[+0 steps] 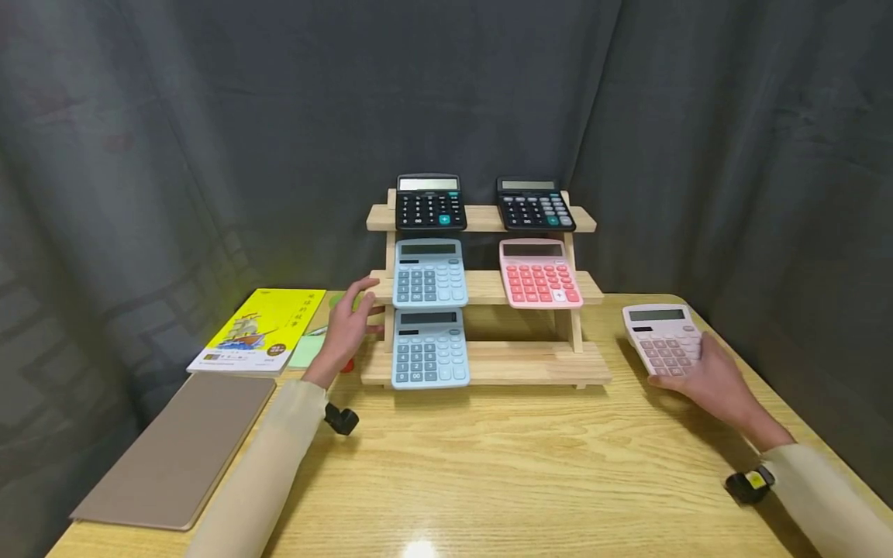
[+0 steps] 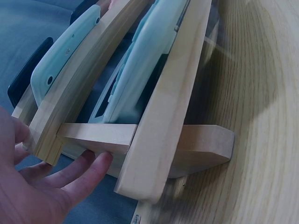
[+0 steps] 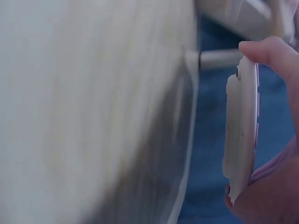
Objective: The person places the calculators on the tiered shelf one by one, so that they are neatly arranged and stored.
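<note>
My left hand point(image 1: 346, 325) is at the left side of the wooden stand point(image 1: 537, 363), fingers around the end of its middle shelf; in the left wrist view, some fingertips point(image 2: 103, 161) lie against the side frame. Beside it, two light blue calculators point(image 1: 429, 275) stand one above the other on the middle and bottom shelves. Off to the right, my right hand point(image 1: 711, 387) grips a pale pink calculator point(image 1: 659, 329) by its edges, display facing up. In the right wrist view, this calculator point(image 3: 245, 126) appears edge-on between thumb and fingers, raised from the table.
Two black calculators point(image 1: 429, 203) stand on the top shelf, a pink calculator point(image 1: 536, 271) at the middle shelf's right. Left on the table point(image 1: 516, 465) lie a yellow book point(image 1: 272, 322), a green notepad point(image 1: 305, 350) and a brown notebook point(image 1: 181, 442). A dark curtain point(image 1: 279, 116) hangs behind.
</note>
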Demonstrator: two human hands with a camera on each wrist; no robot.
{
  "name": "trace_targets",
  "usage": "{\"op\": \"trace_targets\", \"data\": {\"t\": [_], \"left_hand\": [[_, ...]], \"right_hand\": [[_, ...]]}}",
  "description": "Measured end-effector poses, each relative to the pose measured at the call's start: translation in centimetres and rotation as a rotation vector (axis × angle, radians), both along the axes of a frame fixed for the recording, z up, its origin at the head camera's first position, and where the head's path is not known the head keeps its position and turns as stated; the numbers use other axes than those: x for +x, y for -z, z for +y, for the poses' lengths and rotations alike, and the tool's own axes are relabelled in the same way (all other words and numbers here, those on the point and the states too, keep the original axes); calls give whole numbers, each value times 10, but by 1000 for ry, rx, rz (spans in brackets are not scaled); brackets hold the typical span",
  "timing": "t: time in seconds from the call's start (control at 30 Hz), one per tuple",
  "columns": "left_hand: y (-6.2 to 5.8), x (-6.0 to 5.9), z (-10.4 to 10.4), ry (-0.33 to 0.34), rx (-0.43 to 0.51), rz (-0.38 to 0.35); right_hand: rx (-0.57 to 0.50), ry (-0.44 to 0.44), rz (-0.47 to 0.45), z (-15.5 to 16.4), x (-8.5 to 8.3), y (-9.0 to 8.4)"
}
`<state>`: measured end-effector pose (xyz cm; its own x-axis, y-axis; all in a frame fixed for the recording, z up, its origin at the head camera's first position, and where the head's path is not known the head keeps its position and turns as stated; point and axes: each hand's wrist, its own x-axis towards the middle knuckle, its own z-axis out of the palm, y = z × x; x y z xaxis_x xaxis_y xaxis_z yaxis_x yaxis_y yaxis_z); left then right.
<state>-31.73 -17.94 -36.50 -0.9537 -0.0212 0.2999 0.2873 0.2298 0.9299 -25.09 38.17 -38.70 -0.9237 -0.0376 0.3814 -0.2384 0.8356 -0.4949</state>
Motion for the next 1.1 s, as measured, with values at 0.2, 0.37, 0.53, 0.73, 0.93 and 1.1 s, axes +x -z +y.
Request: {"op": "trace_targets", "data": {"t": [0.2, 0.37, 0.53, 0.73, 0.93, 1.1], "left_hand": [[-1, 0, -1, -3, 3, -7], [-1, -1, -1, -3, 2, -7], [-1, -2, 0, -4, -5, -7], [-1, -1, -1, -3, -8, -1], [0, 0, -2, -5, 1, -11], [1, 0, -1, -5, -9, -18]], "right_hand": [[-7, -8, -25, -28, 30, -14], [-20, 1, -57, -53, 48, -18], [-54, 4, -88, -79, 63, -19], [-74, -20, -138, -112, 74, -23], [-59, -69, -148, -141, 72, -22], [-73, -97, -121, -158, 65, -19]]}}
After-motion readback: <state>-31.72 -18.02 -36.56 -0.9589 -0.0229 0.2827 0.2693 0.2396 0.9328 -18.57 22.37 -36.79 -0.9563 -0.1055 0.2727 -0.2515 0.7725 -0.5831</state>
